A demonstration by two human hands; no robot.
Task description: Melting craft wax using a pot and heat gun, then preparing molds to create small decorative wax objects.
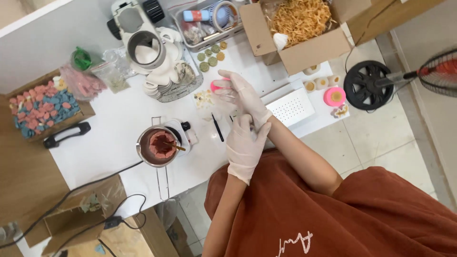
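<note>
Both my hands wear thin white gloves over a white table point(114, 133). My left hand point(244, 145) is closed on the glove at the wrist of my right hand point(243, 95). The right hand's fingers are spread and hold nothing. Just behind those fingers sits a small pink round piece point(215, 86). A thin black tool point(217, 127) lies on the table to the left of my hands. A white perforated tray point(291, 107) lies to their right.
A metal pot of reddish wax point(159, 145) with a stick in it stands on a small heater. Farther off are a white machine point(145, 47), green discs point(211, 55), a box of straw filling point(300, 24), a box of pink and blue pieces point(40, 110), and a fan base point(371, 85).
</note>
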